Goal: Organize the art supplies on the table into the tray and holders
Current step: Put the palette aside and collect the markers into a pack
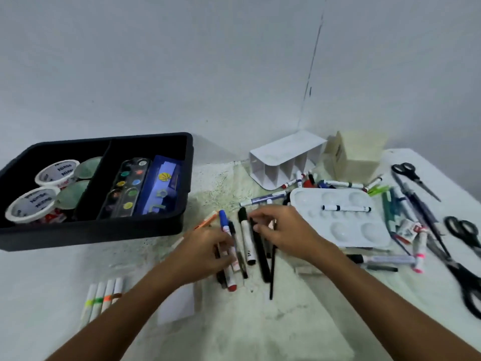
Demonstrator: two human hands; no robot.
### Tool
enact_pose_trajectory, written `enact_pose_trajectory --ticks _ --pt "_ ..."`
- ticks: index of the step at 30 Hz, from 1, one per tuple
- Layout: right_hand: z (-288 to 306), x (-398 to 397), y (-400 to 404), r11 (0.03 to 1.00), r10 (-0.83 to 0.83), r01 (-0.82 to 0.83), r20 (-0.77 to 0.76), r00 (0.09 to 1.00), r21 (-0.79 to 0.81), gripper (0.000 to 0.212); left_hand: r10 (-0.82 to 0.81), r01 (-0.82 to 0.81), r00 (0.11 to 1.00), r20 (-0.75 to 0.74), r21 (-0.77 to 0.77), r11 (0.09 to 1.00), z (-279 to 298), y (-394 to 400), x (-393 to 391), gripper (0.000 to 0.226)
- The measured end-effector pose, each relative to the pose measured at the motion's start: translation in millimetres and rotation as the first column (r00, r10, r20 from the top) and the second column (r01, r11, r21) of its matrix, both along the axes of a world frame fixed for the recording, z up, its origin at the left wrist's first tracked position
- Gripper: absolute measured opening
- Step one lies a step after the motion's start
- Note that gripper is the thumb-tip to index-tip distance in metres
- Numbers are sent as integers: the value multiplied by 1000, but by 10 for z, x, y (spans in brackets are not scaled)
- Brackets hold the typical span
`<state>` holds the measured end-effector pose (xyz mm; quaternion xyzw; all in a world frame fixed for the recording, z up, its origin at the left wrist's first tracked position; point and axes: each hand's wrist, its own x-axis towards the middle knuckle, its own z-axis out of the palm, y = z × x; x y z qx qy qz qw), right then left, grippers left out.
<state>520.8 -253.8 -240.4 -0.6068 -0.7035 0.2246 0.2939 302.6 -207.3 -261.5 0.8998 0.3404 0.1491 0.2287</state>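
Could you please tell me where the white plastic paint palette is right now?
In the head view, the white plastic paint palette lies right of centre on the table, just beyond the right hand, with a white marker resting across it.

Two white round tubs are sitting in the left compartment of the black tray. The rear tub is showing the word "Ninso" printed twice in dark letters on its lid. The front tub is showing the same "Ninso" marking, also repeated, on its lid. The white marker lying on the table is carrying small dark characters near its lower end; these are too blurred to read. Other printing is not legible.
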Motion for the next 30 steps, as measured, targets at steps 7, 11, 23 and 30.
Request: enact_pose_trajectory --ticks 7,11,23,30 --pt "-12 1126 -244 961 -277 276 45 960 30 22 88 -90 993 74 28 996 -56 355 831 28" --pt "-73 1510 -286 931 -365 363 112 924 37 23 136 -136 991 -12 20 991 -92 579 1092 37" --pt "-300 1455 -90 966 -224 153 377 899 210 32 11 -44 927 -374 -78 996 -46 788 1313 72" --pt "-336 1440 -71 950 -225 100 426 876 296 30 39 -86 946 -323 -133 987 -32 767 1361 78"
